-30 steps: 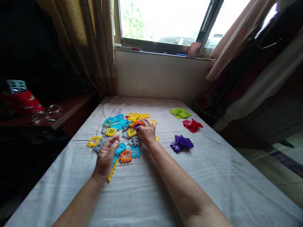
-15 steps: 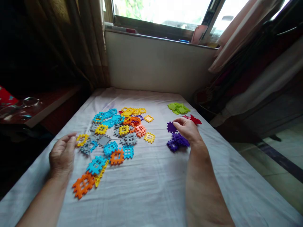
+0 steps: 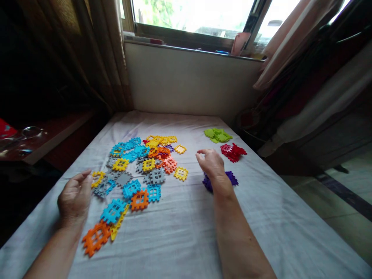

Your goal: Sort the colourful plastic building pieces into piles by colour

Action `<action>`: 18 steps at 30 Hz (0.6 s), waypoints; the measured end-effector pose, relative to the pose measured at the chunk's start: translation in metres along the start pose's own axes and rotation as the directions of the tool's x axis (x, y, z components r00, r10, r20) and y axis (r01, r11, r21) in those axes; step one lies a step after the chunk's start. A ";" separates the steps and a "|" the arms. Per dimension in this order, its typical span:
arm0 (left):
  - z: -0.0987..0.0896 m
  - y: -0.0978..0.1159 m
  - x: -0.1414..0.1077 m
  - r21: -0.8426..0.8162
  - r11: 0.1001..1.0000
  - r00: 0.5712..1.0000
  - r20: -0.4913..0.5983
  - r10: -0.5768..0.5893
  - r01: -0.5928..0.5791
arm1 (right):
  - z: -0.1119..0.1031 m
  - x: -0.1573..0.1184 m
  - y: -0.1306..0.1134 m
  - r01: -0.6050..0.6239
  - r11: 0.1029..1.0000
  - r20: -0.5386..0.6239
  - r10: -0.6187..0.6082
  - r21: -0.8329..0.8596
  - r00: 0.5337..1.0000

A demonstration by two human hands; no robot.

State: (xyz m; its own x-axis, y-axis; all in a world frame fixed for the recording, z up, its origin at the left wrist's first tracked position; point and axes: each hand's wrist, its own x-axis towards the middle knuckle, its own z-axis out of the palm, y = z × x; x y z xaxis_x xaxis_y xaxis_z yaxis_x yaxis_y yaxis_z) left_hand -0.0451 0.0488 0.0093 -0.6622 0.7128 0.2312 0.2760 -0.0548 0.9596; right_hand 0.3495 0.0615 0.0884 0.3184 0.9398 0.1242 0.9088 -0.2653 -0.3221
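My left hand [image 3: 74, 197] is at the left of the bed, its thumb and fingers pressed together. The fingertips are beside a yellow window-shaped interlocking piece [image 3: 98, 179]; I see nothing held in them. My right hand [image 3: 212, 162] hovers over a pile of purple interlocking pieces [image 3: 231, 178], partly hiding it. Its thumb and forefinger are slightly apart with nothing between them. A mixed spread of blue pieces [image 3: 113, 211], orange pieces [image 3: 97, 237], grey pieces [image 3: 155, 176] and yellow pieces [image 3: 180, 173] lies between the hands.
Green pieces [image 3: 217, 135] and red pieces [image 3: 234, 152] form separate piles at the far right of the sheet [image 3: 174, 240]. A dark wooden table [image 3: 55, 135] with glasses [image 3: 29, 132] stands at left. A window ledge [image 3: 188, 51] and curtains [image 3: 107, 50] border the far end.
The purple piece has left my right hand's fingers, and the hand has moved left. My left hand stays by the yellow piece. The view has shifted slightly.
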 end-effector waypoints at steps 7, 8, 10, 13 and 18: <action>0.000 -0.006 0.001 -0.025 0.999 0.999 0.033 0.038 -0.037 | 0.062 0.018 -0.092 0.338 0.935 0.126 -0.349 0.104 0.928; 0.000 -0.007 0.001 -0.028 0.999 0.999 0.034 0.038 -0.037 | 0.067 0.018 -0.098 0.346 0.933 0.162 -0.358 0.097 0.920; 0.000 -0.008 0.001 -0.029 0.999 0.998 0.045 0.047 -0.045 | 0.074 0.009 -0.106 0.383 0.918 0.192 -0.396 0.100 0.898; 0.001 -0.011 0.000 -0.027 0.998 0.996 0.069 0.061 -0.060 | 0.072 -0.022 -0.113 0.503 0.857 0.141 -0.514 0.109 0.846; 0.001 -0.011 -0.001 -0.053 0.998 0.995 0.094 0.039 -0.034 | 0.054 -0.064 -0.121 0.706 0.687 0.186 -0.727 0.171 0.661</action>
State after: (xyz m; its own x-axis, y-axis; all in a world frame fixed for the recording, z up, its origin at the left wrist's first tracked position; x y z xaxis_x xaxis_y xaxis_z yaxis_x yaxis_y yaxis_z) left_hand -0.0471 0.0497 -0.0015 -0.5828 0.7725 0.2523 0.2608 -0.1163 0.9584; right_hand 0.2045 0.0456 0.0690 -0.5001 0.8543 0.1415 0.8028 0.5186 -0.2942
